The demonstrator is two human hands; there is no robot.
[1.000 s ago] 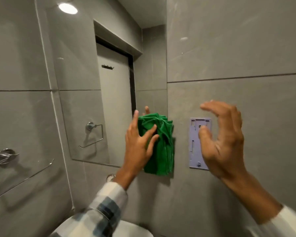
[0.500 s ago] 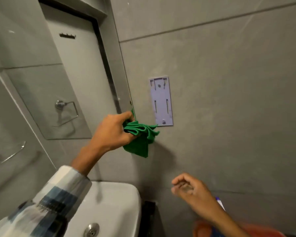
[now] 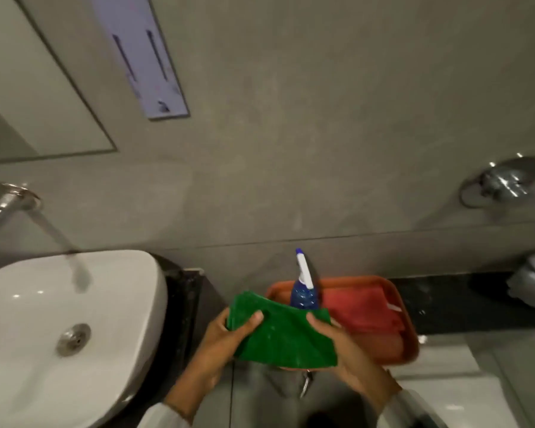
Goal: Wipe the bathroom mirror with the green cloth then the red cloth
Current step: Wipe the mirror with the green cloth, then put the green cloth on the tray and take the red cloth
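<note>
Both hands are closed on the green cloth (image 3: pixel 286 336), which is held folded flat over the near-left corner of the orange tray (image 3: pixel 410 335). The left hand (image 3: pixel 220 344) is clamped on the cloth's left end, thumb on top; the right hand (image 3: pixel 349 350) is pinched on its right edge, thumb over the fold. The cloth's long axis is laid left to right between the two grips.

Just beyond the cloth, the blue spray bottle (image 3: pixel 303 293) is seen standing in the tray, its white nozzle tipped toward the wall. To the right of the bottle, the red cloth (image 3: pixel 362 307) is spread flat in the tray, its length running left to right. It is placed ahead and to the right of the hands, so the right hand is judged the nearer one for picking it up, once the green cloth is let go.

At the left, the white sink (image 3: pixel 74 319) is fed by water running from the tap (image 3: pixel 3 202). Farther off, only the lower right corner of the mirror (image 3: pixel 44 97) is seen on the wall at upper left, well apart from both cloths, with a pale wall plate (image 3: pixel 142 54) beside it.
</note>
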